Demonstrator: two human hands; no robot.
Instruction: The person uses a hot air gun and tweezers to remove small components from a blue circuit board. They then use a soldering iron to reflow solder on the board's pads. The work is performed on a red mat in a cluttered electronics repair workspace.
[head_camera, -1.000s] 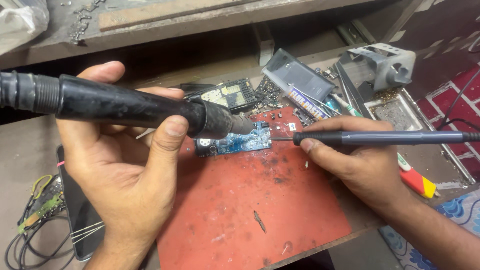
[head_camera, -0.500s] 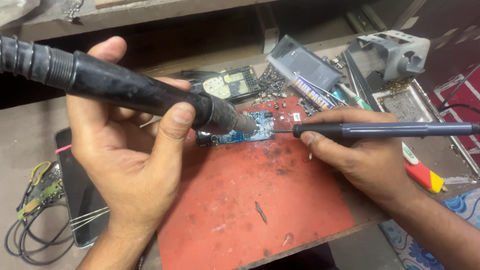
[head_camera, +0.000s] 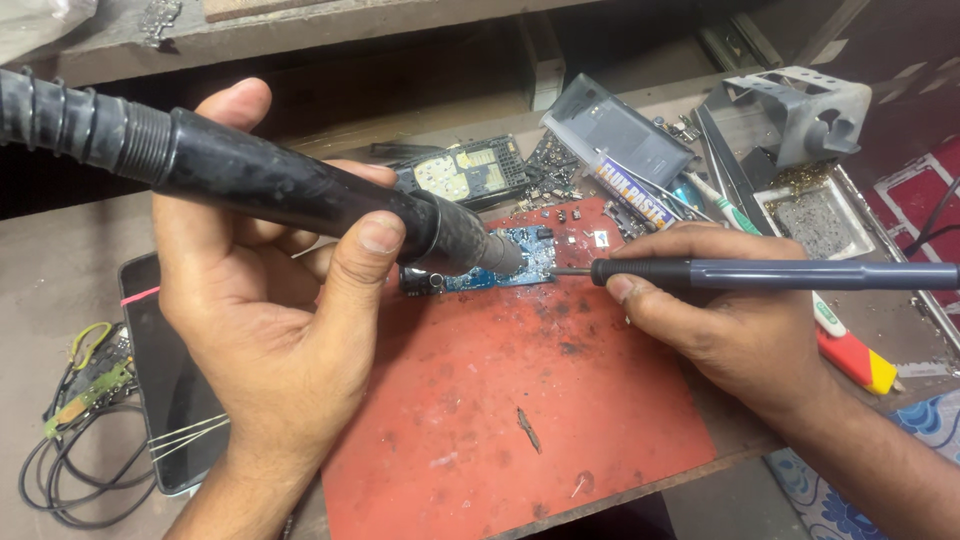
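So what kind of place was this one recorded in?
Most likely a small electronics repair bench. The left hand holds a black hot-air wand over a blue circuit board on a red mat, and loose phone parts lie behind it.

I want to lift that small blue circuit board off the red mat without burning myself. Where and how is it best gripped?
Probably by the blue circuit board's long edges at its left end, coming from the front over the red mat. It lies flat and thin, so only the edges offer a pinch. The left hand's black hot-air nozzle covers its top, and the right hand's slim tool points at its right end.
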